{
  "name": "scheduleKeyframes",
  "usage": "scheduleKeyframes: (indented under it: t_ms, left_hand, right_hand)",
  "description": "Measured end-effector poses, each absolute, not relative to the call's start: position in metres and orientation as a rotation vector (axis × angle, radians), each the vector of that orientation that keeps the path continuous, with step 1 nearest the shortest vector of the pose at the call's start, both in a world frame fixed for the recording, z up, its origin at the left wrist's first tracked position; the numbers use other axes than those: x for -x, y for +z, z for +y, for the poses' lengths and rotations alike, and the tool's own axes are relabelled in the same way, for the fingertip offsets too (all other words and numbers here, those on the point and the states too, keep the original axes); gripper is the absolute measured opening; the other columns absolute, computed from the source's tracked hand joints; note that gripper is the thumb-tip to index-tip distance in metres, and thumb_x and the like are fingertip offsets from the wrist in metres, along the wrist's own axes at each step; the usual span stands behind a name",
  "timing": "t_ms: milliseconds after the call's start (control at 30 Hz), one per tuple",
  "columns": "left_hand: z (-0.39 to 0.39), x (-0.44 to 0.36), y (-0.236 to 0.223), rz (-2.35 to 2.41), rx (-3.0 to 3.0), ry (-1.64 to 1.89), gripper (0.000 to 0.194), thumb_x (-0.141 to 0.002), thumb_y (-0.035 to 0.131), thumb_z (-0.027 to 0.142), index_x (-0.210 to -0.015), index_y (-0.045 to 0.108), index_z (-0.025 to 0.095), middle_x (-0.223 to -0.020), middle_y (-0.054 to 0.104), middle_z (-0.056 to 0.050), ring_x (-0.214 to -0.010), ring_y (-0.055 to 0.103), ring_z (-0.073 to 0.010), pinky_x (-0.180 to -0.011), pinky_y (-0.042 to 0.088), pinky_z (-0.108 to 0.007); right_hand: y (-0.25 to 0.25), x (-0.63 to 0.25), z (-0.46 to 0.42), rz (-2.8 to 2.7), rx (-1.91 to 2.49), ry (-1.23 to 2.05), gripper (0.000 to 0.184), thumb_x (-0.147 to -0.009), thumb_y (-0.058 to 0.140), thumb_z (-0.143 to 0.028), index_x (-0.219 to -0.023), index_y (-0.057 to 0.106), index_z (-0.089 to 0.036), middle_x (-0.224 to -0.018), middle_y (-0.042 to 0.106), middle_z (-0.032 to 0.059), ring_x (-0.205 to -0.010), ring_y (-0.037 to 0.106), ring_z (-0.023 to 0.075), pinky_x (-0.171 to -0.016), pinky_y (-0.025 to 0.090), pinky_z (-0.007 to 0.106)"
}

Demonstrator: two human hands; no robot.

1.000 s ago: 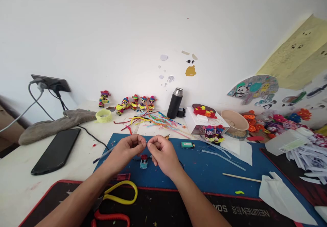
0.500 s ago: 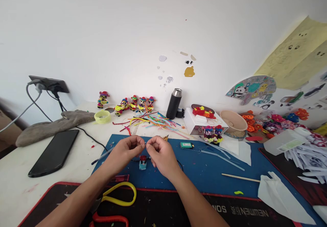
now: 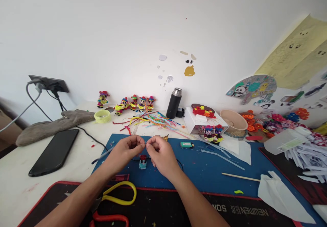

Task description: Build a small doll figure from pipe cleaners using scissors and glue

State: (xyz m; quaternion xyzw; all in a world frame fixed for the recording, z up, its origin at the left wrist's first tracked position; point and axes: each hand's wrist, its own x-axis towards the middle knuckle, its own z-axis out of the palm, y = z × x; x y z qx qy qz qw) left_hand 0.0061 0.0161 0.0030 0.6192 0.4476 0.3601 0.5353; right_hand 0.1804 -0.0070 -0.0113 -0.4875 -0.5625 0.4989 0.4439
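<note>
My left hand [image 3: 131, 150] and my right hand [image 3: 160, 152] meet fingertip to fingertip above the blue mat [image 3: 201, 172]. Both are closed in a pinch. Whatever sits between the fingertips is too small to name. Just below them, a small figure [image 3: 142, 163] with a dark red top and light blue lower part lies on the mat. Under my left forearm are scissors with one yellow handle [image 3: 122, 193] and one red handle [image 3: 112, 217]; the forearm partly covers their blades.
Pipe cleaners [image 3: 158, 119] lie heaped behind the mat, near a black thermos [image 3: 174, 104]. A phone [image 3: 54, 152] and driftwood [image 3: 55, 126] lie left. On the right are a wooden stick [image 3: 240, 177], white tissue [image 3: 277, 196] and a white box [image 3: 192, 121] with finished figures beside it.
</note>
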Motion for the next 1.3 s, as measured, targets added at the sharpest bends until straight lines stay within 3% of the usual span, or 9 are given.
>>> scheduleKeyframes:
  t_ms: [467, 733, 1033, 1300]
  left_hand:
    - [0.016, -0.007, 0.002, 1.078, -1.489, 0.840, 0.033, -0.078, 0.072, 0.052, -0.080, 0.064, 0.020, -0.067, 0.056, 0.003, -0.064, 0.048, -0.0160, -0.061, 0.038, -0.027]
    - [0.020, -0.002, 0.001, 1.138, -1.472, 0.912, 0.045, -0.081, 0.070, 0.065, -0.082, 0.068, 0.019, -0.069, 0.064, 0.000, -0.063, 0.052, -0.0168, -0.062, 0.041, -0.028]
    - [0.022, -0.001, -0.001, 1.149, -1.448, 0.926, 0.051, -0.077, 0.073, 0.061, -0.102, 0.074, 0.017, -0.070, 0.067, 0.000, -0.063, 0.056, -0.0183, -0.062, 0.044, -0.030]
    - [0.022, -0.001, -0.001, 1.159, -1.500, 0.913, 0.052, -0.079, 0.070, 0.062, -0.104, 0.073, 0.017, -0.071, 0.068, -0.001, -0.064, 0.057, -0.0186, -0.063, 0.046, -0.031]
  right_hand:
    - [-0.015, -0.179, -0.008, -1.384, 1.212, 1.256, 0.012, -0.092, 0.063, -0.033, -0.089, 0.058, -0.022, -0.052, 0.049, -0.0102, -0.037, 0.044, 0.0091, -0.038, 0.031, 0.021]
    - [-0.014, -0.185, 0.001, -1.120, 1.138, 1.295, 0.026, -0.085, 0.068, -0.044, -0.085, 0.055, -0.022, -0.048, 0.044, -0.0122, -0.034, 0.038, 0.0076, -0.036, 0.029, 0.021]
    - [-0.016, -0.183, 0.000, -1.155, 1.150, 1.312, 0.026, -0.085, 0.068, -0.044, -0.084, 0.055, -0.022, -0.046, 0.045, -0.0120, -0.033, 0.039, 0.0077, -0.036, 0.030, 0.021]
    - [-0.016, -0.183, 0.001, -1.154, 1.123, 1.304, 0.026, -0.085, 0.070, -0.044, -0.084, 0.055, -0.022, -0.047, 0.045, -0.0122, -0.033, 0.038, 0.0077, -0.036, 0.031, 0.021]
